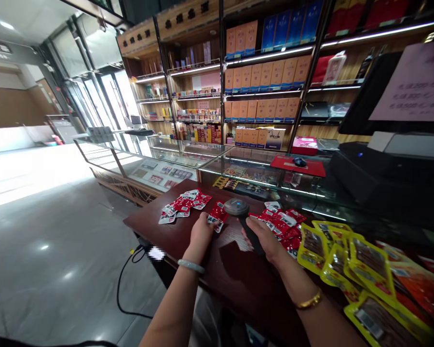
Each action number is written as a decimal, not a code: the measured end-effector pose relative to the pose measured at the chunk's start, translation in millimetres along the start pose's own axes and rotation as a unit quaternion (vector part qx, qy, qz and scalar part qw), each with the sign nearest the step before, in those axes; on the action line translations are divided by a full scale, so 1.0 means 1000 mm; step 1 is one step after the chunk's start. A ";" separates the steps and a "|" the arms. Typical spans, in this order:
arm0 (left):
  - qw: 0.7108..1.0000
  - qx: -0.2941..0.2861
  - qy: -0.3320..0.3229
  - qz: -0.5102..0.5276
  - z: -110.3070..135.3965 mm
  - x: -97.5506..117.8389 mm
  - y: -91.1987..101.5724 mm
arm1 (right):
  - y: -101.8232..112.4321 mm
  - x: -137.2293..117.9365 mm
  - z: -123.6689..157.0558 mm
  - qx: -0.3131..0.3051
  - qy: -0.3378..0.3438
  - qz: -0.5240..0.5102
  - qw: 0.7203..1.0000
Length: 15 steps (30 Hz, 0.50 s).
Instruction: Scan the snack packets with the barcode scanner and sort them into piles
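Observation:
In my right hand [263,236] is a dark handheld barcode scanner [237,207], gripped by its handle with the head pointing left. My left hand [202,230] pinches a small red snack packet [217,212] at its lower edge, just left of the scanner head. Farther left on the brown table [198,262] lies a loose pile of red and white packets [183,203]. Another pile of red packets [284,224] spreads to the right, partly behind my right hand. Yellow-edged clear snack pouches [371,262] are heaped at the right.
Glass display counters [159,168] run behind the table. A red mat [280,163] with a computer mouse [299,162] lies on the glass. A dark monitor [369,91] stands at right. Boxed goods fill the shelves [267,91]. A black cable [120,289] hangs at the table's left.

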<state>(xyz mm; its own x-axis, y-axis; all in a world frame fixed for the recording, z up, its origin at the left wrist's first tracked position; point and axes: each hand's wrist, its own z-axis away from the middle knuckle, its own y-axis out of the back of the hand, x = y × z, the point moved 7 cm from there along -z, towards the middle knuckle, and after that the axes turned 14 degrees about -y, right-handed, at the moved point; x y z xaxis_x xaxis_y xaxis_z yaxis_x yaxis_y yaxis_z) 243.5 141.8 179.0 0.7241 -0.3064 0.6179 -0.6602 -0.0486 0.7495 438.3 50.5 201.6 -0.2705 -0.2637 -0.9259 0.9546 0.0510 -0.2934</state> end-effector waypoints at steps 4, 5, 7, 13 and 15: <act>1.000 0.021 -0.006 0.012 -0.003 0.012 -0.002 | 0.004 0.001 -0.003 0.002 0.002 0.006 1.000; 1.000 0.021 -0.008 0.014 -0.004 0.013 -0.003 | 0.005 0.001 -0.003 0.005 0.004 0.006 1.000; 0.999 0.021 -0.013 0.020 -0.006 0.014 -0.004 | 0.006 0.000 -0.002 0.011 0.010 0.006 1.000; 0.997 0.008 -0.047 0.062 -0.015 0.040 -0.028 | 0.001 -0.006 0.002 0.007 0.009 0.015 1.000; 0.987 -0.038 -0.114 0.109 -0.019 0.063 -0.047 | -0.001 -0.007 0.004 0.008 0.012 0.017 1.000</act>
<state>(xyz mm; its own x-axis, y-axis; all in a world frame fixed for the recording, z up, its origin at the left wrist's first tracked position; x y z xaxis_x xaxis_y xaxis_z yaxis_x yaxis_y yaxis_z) 323.9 142.9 187.8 0.4979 -0.5075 0.7033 -0.7720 0.1101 0.6260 439.6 48.1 209.9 -0.2411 -0.2380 -0.9409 0.9650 0.0444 -0.2585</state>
